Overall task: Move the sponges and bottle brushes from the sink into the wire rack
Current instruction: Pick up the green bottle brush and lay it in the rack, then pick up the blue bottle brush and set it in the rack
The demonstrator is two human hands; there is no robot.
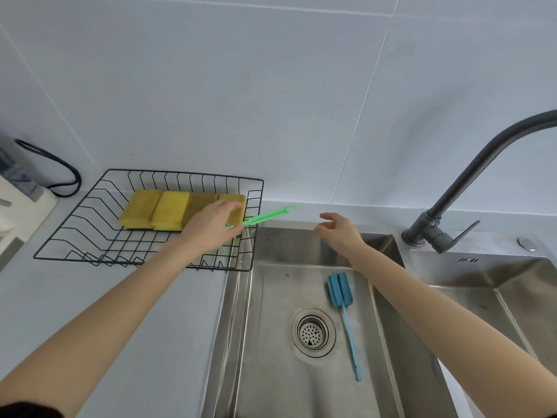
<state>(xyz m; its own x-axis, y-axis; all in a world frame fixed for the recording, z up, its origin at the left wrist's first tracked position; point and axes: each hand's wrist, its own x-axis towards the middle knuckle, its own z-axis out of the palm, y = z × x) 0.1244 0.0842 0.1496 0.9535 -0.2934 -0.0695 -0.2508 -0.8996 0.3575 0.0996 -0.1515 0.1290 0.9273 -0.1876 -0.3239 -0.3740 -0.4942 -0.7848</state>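
One marking noted: a small dark stamped mark on the back ledge of the steel sink, right of frame below the faucet; characters not legible.

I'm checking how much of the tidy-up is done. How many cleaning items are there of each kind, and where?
Yellow sponges: 4, all in the wire rack
Green bottle brush: 1, held by the left hand over the rack's edge
Blue bottle brush: 1, lying in the sink
Total: 6
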